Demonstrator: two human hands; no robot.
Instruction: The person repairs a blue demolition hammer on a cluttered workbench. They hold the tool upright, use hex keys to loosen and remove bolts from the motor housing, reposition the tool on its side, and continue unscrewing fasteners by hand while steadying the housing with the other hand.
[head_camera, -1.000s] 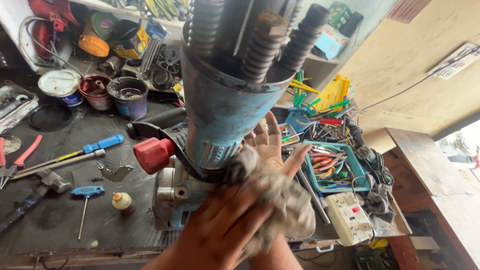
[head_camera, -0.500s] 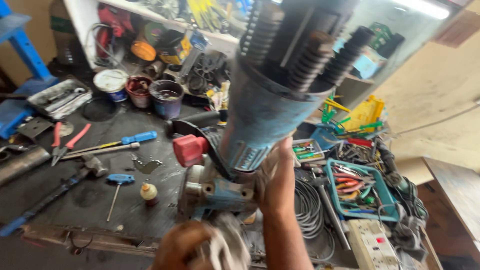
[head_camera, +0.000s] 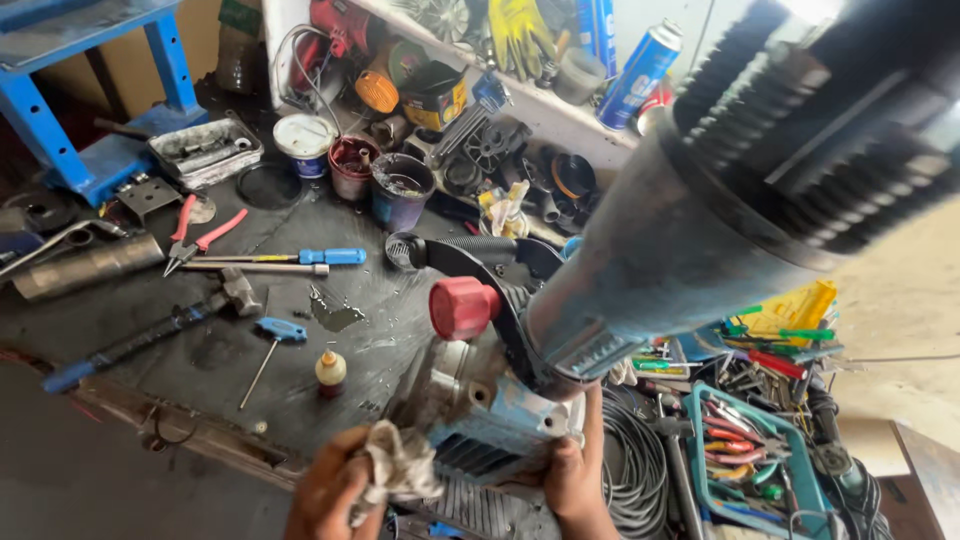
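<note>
Both hands work low on the blue demolition hammer (head_camera: 600, 300) standing on the counter (head_camera: 330, 340): left hand (head_camera: 335, 490) clutching a grimy rag (head_camera: 400, 470), right hand (head_camera: 572, 475) gripping its base, whose casing still looks dirty.

Free room is small. The big blue power tool (head_camera: 640, 290) fills the middle, and its red knob (head_camera: 463, 307) sticks out to the left. Bare bench patch (head_camera: 380, 290) betw. screwdriver (head_camera: 300, 257) and small bottle (head_camera: 331, 371). On right, cable coil (head_camera: 635, 470) & blue tray (head_camera: 745, 470) block the way.
</note>
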